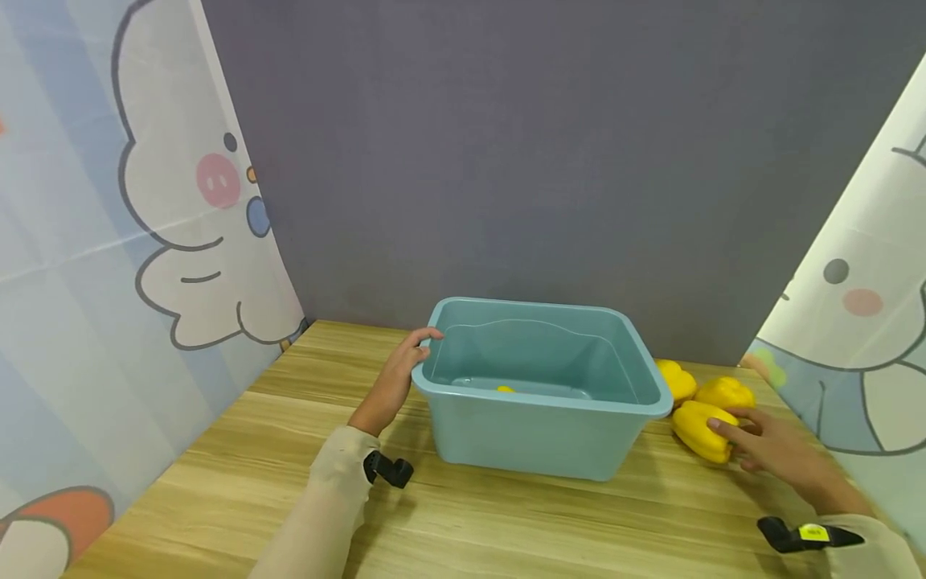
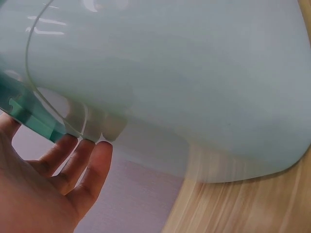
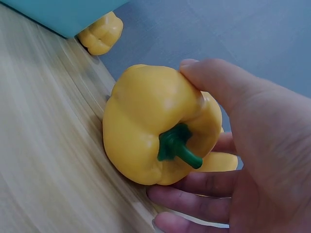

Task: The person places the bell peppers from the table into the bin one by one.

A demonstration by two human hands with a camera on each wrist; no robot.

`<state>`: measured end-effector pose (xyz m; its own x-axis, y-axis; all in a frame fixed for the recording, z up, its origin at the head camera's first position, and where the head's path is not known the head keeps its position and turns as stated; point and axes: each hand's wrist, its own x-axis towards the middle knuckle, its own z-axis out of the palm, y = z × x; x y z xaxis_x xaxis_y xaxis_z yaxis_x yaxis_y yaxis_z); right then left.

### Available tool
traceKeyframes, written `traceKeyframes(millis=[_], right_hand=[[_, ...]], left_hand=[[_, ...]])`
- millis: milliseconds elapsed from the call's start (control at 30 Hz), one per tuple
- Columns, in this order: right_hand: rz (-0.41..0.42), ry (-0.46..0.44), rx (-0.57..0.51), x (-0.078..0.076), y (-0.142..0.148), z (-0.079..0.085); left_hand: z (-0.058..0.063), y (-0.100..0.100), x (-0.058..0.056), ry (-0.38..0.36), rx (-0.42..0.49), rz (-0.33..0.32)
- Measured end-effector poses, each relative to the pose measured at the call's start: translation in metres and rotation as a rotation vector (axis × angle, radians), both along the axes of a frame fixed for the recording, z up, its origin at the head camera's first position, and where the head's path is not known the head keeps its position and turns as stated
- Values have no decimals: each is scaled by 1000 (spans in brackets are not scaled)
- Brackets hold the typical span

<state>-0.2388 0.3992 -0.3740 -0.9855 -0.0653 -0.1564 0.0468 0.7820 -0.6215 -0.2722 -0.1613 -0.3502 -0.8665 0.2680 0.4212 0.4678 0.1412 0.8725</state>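
Observation:
A light blue-green plastic bin (image 1: 524, 434) stands on the wooden table. My left hand (image 1: 394, 374) holds its left rim, one digit over the edge; in the left wrist view several fingertips (image 2: 102, 150) touch the outer wall. To the right of the bin, my right hand (image 1: 777, 450) grips a yellow bell pepper (image 1: 700, 432). The right wrist view shows the thumb on one side of this pepper (image 3: 141, 107), fingers on the other, green stem toward the palm. Two more yellow peppers sit just behind it, one (image 1: 675, 381) beside the bin, the other (image 1: 726, 393) farther right.
Inside the bin a small part of something yellow (image 1: 505, 389) shows above the front rim. A grey panel (image 1: 535, 161) rises behind the table (image 1: 463, 531). Cartoon-printed cloths hang at the left (image 1: 65, 322) and right (image 1: 854, 362).

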Motion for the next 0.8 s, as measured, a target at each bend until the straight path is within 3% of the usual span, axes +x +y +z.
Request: traceKeyframes(millis=[533,800], right_hand=[[11,49,-58,-2,-1,0],[37,51,-16,0,-2,-1]], left_hand=[[0,-1,-2,-1,-7,1],[0,2,-1,-4,-3,4]])
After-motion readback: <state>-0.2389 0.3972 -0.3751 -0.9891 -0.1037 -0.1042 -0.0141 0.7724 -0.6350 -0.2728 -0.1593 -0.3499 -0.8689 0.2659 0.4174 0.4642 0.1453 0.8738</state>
